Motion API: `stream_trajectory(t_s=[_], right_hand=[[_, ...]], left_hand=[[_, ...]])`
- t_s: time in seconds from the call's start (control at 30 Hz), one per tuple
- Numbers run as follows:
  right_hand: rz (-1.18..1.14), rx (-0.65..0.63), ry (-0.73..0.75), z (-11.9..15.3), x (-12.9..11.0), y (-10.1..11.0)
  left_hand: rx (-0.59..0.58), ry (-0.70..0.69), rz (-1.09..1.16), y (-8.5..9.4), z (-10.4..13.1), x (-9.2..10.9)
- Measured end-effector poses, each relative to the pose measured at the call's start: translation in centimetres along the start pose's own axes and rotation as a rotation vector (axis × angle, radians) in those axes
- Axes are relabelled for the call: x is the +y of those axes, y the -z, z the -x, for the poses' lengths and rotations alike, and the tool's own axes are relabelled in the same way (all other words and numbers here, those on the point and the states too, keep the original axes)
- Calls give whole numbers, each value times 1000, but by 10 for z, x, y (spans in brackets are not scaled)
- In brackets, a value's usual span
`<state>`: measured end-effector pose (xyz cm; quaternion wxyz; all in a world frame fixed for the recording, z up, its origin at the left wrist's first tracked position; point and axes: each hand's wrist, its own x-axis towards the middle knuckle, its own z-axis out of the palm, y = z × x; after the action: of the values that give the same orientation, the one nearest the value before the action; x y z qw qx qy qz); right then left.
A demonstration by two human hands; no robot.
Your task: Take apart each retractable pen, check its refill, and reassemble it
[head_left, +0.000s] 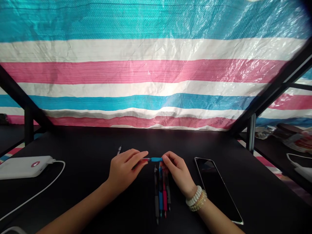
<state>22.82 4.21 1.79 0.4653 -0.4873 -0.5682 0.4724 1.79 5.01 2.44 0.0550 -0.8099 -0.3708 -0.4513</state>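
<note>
Hands (125,165) and (175,169) meet mid-counter (97,195), left and right fingertips pinching opposite ends of a slim blue-gripped plastic pen (153,159), held level for a two-handed grip above four pens (162,191) lying parallel near the front edge

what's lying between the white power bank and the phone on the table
In the head view: both hands, left hand and right hand, holding a blue pen over a row of pens.
</note>
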Motion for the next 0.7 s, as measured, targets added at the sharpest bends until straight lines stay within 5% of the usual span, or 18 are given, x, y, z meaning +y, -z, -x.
stream_trajectory(t_s=[0.3,0.53,0.7], right_hand=[[-225,20,2,1,-7,-1],[-409,-159,-201,3,-7,-4],[-443,-167,-213,3,-7,-2]], left_hand=[[36,248,137,9,-8,6],[-16,372,297,12,-13,8],[-68,422,431,11,-14,5]])
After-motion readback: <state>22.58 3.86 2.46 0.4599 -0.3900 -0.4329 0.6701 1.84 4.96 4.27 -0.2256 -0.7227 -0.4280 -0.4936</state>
